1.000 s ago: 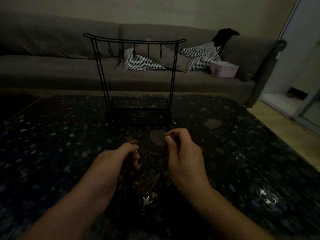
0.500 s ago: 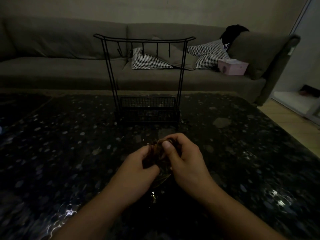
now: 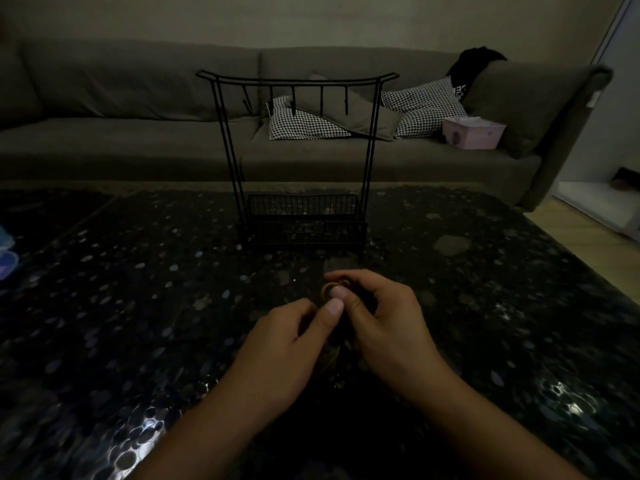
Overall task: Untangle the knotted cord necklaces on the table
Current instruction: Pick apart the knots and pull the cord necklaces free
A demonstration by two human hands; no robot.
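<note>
Brown cord (image 3: 329,288) pinched between hands.

A second ago the left hand (image 3: 277,344) and right hand (image 3: 384,323) stood apart with a stretch of brown cord (image 3: 333,289) between them; now they have closed together, thumbs touching, the cord bunched into a small loop in their grip.

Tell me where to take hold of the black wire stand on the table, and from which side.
Grip the wire stand by one of its tall side posts, coming from the side, probably the left, since both hands work the cord in front, towards the right. The posts are thin, upright and bare; the top bar carries hooks, and the basket at the base sits low.
</note>
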